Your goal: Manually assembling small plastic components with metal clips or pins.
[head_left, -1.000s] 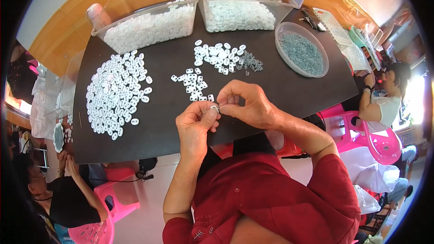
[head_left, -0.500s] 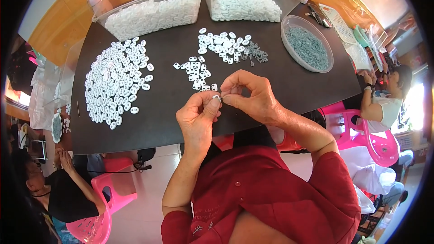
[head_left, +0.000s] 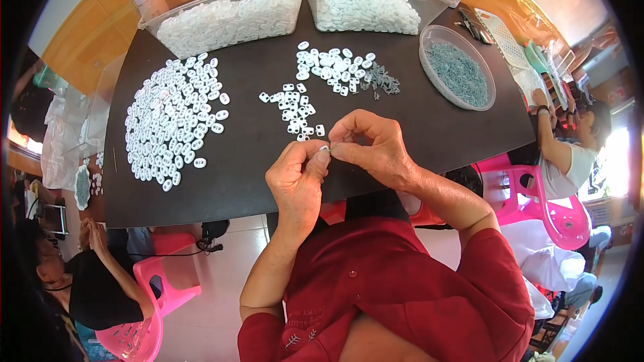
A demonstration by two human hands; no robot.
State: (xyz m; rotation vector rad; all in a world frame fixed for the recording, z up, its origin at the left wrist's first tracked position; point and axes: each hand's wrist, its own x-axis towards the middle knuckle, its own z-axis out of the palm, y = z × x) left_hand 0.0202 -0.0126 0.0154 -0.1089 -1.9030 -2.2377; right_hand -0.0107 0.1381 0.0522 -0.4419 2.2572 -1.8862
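Above the dark table (head_left: 436, 137), keep the white piece (head_left: 325, 148) pinched steadily in your left hand (head_left: 297, 181) and your right hand (head_left: 380, 152) beside it, fingertips closed, anything between them too small to tell.

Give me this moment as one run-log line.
left hand: pinching small white piece | right hand: at its right side, hold unclear | ahead: loose white pieces, grey sticks | right: round tub
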